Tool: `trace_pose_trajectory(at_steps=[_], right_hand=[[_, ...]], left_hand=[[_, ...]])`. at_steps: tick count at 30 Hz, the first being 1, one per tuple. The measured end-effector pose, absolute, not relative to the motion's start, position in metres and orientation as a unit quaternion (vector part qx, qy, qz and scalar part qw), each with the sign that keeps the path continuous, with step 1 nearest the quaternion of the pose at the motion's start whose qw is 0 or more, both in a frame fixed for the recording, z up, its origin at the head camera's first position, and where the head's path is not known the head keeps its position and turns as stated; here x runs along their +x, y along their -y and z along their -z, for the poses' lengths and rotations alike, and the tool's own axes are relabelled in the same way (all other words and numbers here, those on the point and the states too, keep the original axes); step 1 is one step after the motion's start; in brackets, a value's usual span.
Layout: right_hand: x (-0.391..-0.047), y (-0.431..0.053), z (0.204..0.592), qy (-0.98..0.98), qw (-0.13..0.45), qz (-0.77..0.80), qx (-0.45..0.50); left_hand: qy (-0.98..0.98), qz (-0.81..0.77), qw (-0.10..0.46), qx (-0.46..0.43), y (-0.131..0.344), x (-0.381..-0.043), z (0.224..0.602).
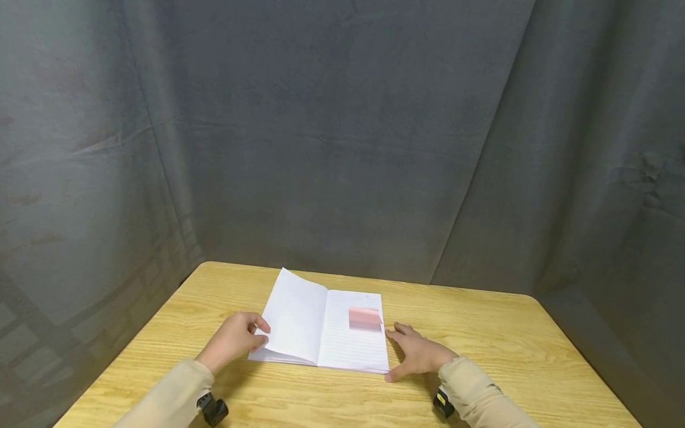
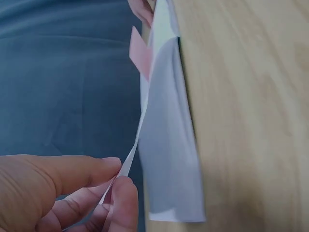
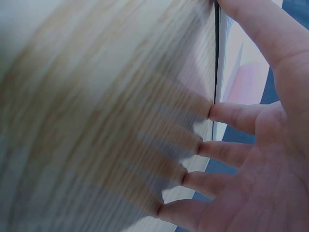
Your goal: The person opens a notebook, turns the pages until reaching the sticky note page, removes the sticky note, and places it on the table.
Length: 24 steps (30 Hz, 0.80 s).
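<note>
An open notebook [image 1: 350, 352] with a lined right-hand page lies on the table. My left hand [image 1: 235, 340] pinches the outer edge of a white leaf [image 1: 297, 315] between thumb and fingers, lifting it off the pages beneath, as the left wrist view shows. On the lined page sits a pink sticky note [image 1: 365, 318], one end standing up from the paper. My right hand [image 1: 420, 352] is spread beside the notebook's right edge. Its fingertips [image 3: 212, 110] rest on the tabletop along that edge, with the thumb at the near right corner.
The light wooden table [image 1: 508, 356] has rounded far corners. Dark grey fabric [image 1: 332, 148] hangs behind it and at both sides. Black devices [image 1: 214, 410] are strapped at both wrists, below the beige sleeves [image 1: 476, 389].
</note>
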State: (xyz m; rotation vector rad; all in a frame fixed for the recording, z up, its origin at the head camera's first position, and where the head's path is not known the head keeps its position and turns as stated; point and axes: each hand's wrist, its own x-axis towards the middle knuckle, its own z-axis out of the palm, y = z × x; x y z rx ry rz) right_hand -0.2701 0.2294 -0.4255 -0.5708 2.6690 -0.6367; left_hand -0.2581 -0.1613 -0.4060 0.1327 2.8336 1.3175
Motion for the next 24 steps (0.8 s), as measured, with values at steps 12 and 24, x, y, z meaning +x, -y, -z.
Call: trace_pose_trajectory(at_steps=[12, 24], right_hand=[[-0.271, -0.228, 0.426, -0.938, 0.171, 0.227, -0.197], [-0.27, -0.229, 0.427, -0.939, 0.169, 0.228, -0.196]], left_hand=[[-0.909, -0.415, 0.027, 0.024, 0.167, -0.264, 0.426], [-0.911, -0.41, 0.034, 0.024, 0.168, -0.267, 0.438]])
